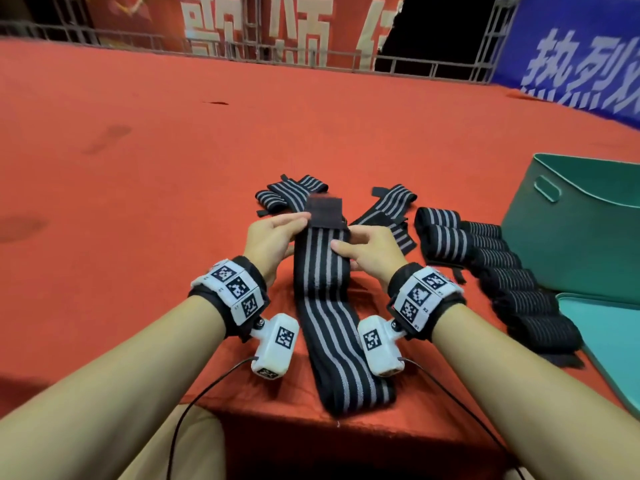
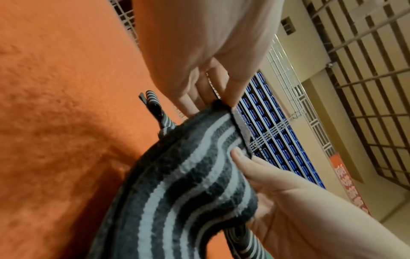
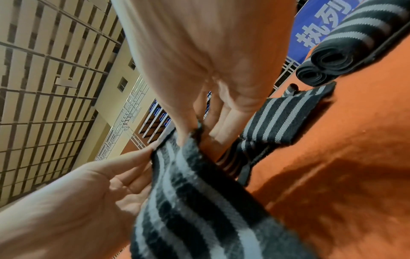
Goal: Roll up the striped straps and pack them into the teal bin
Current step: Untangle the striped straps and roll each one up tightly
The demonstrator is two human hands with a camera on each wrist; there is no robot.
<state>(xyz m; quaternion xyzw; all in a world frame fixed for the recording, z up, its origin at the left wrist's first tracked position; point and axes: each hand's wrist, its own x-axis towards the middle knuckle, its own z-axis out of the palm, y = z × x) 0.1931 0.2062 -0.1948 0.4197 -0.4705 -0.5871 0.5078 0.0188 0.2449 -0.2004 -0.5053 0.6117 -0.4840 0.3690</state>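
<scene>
A long black strap with grey stripes (image 1: 329, 306) runs from the table's near edge up to my hands. My left hand (image 1: 277, 233) pinches its far end on the left side, beside the black patch (image 1: 325, 212). My right hand (image 1: 363, 251) pinches the right side, thumb on the stripes. The wrist views show the same strap (image 2: 188, 184) (image 3: 199, 201) held up off the red cloth between both hands. The teal bin (image 1: 588, 237) stands at the right. Several rolled straps (image 1: 498, 271) lie in a row along its left side.
Two loose striped straps (image 1: 291, 192) (image 1: 391, 209) lie flat on the red tablecloth (image 1: 138, 168) beyond my hands. A teal lid (image 1: 609, 334) lies at the near right. Metal railing and banners stand behind the table.
</scene>
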